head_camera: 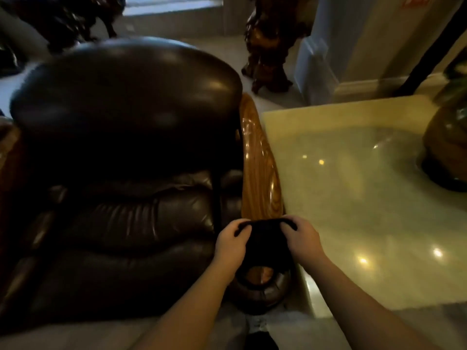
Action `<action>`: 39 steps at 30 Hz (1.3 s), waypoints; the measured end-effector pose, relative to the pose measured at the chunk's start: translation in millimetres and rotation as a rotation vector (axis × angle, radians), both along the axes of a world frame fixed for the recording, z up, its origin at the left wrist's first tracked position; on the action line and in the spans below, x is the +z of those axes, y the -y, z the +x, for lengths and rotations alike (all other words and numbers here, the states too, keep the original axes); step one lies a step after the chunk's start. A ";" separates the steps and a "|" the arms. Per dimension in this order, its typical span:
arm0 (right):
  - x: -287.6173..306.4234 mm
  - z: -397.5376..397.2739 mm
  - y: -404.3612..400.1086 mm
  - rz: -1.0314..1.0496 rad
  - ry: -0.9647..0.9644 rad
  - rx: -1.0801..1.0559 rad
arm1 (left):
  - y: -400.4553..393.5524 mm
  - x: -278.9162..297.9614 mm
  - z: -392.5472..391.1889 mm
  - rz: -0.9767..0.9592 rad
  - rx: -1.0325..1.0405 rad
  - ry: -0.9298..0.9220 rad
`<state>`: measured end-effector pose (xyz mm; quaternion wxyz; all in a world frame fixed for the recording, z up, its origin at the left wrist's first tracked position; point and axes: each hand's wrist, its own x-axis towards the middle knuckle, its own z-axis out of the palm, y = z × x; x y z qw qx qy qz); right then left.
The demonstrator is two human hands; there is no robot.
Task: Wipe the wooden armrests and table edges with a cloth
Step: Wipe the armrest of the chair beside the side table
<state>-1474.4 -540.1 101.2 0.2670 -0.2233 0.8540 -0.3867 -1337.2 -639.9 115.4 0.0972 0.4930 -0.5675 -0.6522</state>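
Observation:
A glossy wooden armrest (260, 170) runs along the right side of a dark leather armchair (126, 147). A black cloth (267, 245) lies across the near end of the armrest. My left hand (231, 245) grips the cloth's left side and my right hand (303, 239) grips its right side, both pressing it onto the wood. The armrest's rounded front end (260, 274) shows below the cloth. A pale glossy stone table (366, 198) stands directly right of the armrest, its near left edge beside my right forearm.
A dark rounded wooden ornament (447, 147) sits on the table at far right. A carved dark wood stand (270, 44) stands on the floor behind the chair. More dark carved furniture (63, 18) is at the upper left. A pale wall corner (328, 59) rises behind the table.

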 end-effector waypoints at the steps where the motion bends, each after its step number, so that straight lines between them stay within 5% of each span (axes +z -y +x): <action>1: -11.8 -14.7 12.4 0.011 -0.023 0.017 | 11.7 -11.6 -13.8 0.009 0.003 0.002; 7: -86.3 -69.3 71.8 0.085 -0.096 0.016 | 70.2 -82.8 -75.4 -0.101 -0.040 0.047; 12: -122.2 -81.2 97.4 0.089 -0.201 -0.079 | 87.7 -129.3 -99.8 -0.465 -0.112 0.171; 18: -156.3 -44.9 85.3 -0.032 -0.669 -0.090 | 59.1 -172.8 -93.7 -1.039 -0.318 0.340; 39: -153.7 -90.2 158.7 0.241 -0.540 0.089 | 117.8 -183.5 -155.3 -1.016 -0.347 0.497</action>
